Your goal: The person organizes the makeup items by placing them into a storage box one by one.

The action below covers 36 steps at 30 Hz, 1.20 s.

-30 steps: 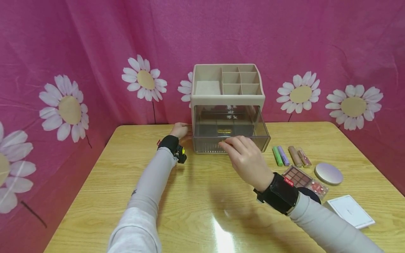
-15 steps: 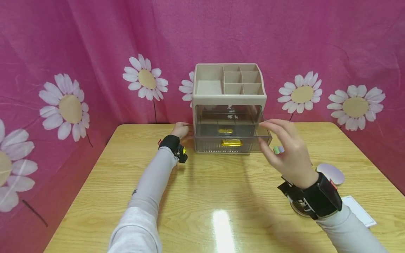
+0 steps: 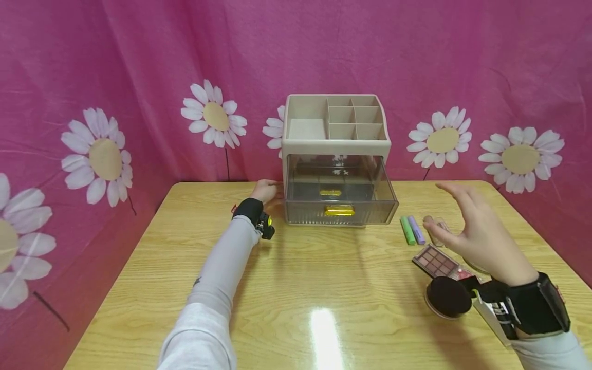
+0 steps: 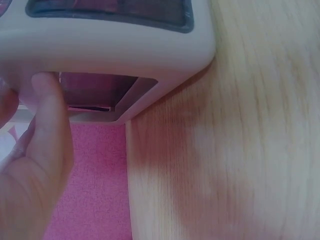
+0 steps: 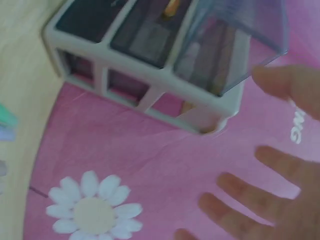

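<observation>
A beige makeup organizer [image 3: 336, 147] stands at the back middle of the table, its clear smoky upper drawer [image 3: 365, 213] pulled out. Its front has a gold handle [image 3: 339, 210]. My left hand [image 3: 262, 191] touches the organizer's left side; in the left wrist view the straight thumb [image 4: 47, 100] rests on the frame beside a side opening. Fingers spread and holding nothing, my right hand [image 3: 485, 244] hovers over the cosmetics at the right. Below it lie a green stick [image 3: 408, 230], a purple stick [image 3: 417, 229] and an eyeshadow palette [image 3: 436, 260].
A round black-topped compact [image 3: 448, 297] lies near my right wrist. A white box [image 3: 492, 318] is partly hidden by the wrist strap. Beside the sticks, two tubes [image 3: 442, 226] are partly covered by my hand. A pink daisy-print cloth [image 3: 240, 61] hangs around the table.
My right hand has left the drawer's handle and front and moved right over the cosmetics, its fingers spreading. The drawer stays pulled out, and my left hand has kept its place.
</observation>
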Each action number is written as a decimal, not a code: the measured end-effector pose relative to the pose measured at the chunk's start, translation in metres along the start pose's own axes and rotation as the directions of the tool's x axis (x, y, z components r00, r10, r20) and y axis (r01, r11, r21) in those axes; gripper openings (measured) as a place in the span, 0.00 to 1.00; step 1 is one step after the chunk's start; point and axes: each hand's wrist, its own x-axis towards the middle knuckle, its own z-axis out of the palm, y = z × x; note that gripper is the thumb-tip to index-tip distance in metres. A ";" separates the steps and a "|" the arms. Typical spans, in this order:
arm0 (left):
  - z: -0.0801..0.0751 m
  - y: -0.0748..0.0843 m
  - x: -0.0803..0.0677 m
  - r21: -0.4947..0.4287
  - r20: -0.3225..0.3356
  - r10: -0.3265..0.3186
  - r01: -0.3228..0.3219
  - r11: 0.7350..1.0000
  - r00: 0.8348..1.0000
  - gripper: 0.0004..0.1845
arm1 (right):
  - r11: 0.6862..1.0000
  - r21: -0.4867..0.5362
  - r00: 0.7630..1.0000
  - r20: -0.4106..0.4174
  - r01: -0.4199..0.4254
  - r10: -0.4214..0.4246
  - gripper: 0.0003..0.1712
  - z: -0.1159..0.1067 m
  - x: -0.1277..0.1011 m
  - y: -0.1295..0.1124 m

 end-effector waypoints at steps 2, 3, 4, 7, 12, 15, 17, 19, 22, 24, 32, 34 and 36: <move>0.000 -0.002 0.003 0.008 0.000 0.009 -0.009 1.000 1.000 0.21 | 1.000 -0.021 0.999 0.053 0.004 -0.003 0.45 0.002 -0.006 0.008; 0.000 -0.003 0.003 0.015 0.002 0.014 -0.014 1.000 1.000 0.21 | 0.999 -0.037 0.997 0.079 0.012 -0.009 0.46 0.003 -0.009 0.012; 0.000 -0.002 0.003 0.010 0.003 0.013 -0.013 1.000 1.000 0.22 | 0.999 -0.048 0.994 0.111 0.014 -0.008 0.47 0.004 -0.012 0.016; 0.001 -0.001 0.001 -0.010 0.012 0.008 -0.007 1.000 1.000 0.22 | 0.997 -0.062 0.980 0.200 0.036 -0.023 0.49 0.008 -0.022 0.027; 0.000 0.001 -0.002 -0.035 0.023 -0.004 0.004 0.999 1.000 0.22 | 0.998 -0.062 0.936 0.350 0.005 0.017 0.51 0.017 -0.037 0.041; 0.001 0.003 -0.005 -0.038 0.029 -0.001 0.002 0.999 1.000 0.22 | 0.999 -0.042 0.924 0.382 0.024 -0.006 0.51 0.024 -0.043 0.046; 0.000 0.002 -0.004 -0.032 0.033 0.009 -0.008 0.999 0.999 0.21 | 1.000 -0.009 0.910 0.415 0.000 0.004 0.48 0.028 -0.047 0.048; 0.001 0.004 -0.008 -0.028 0.037 0.012 -0.011 1.000 0.999 0.21 | 0.999 0.027 0.888 0.459 -0.046 0.028 0.47 0.031 -0.052 0.050; 0.001 0.005 -0.011 -0.018 0.037 0.016 -0.015 1.000 0.999 0.21 | 0.988 0.022 0.826 0.551 -0.153 0.115 0.48 0.036 -0.061 0.053; 0.002 0.009 -0.017 -0.023 0.032 0.001 0.000 1.000 0.999 0.21 | 0.986 0.010 0.809 0.573 -0.168 0.132 0.49 0.041 -0.067 0.055; -0.007 -0.017 0.023 -0.008 0.048 0.046 -0.045 0.999 0.998 0.20 | 0.996 -0.036 0.834 0.546 -0.079 0.086 0.45 0.056 -0.083 0.059; -0.008 -0.020 0.028 -0.002 0.046 0.055 -0.055 0.998 0.997 0.19 | 0.996 -0.059 0.844 0.529 -0.061 0.083 0.44 0.058 -0.085 0.059; -0.007 -0.018 0.026 0.009 0.034 0.053 -0.053 0.999 0.998 0.20 | 0.994 -0.085 0.842 0.530 -0.068 0.103 0.44 0.059 -0.087 0.058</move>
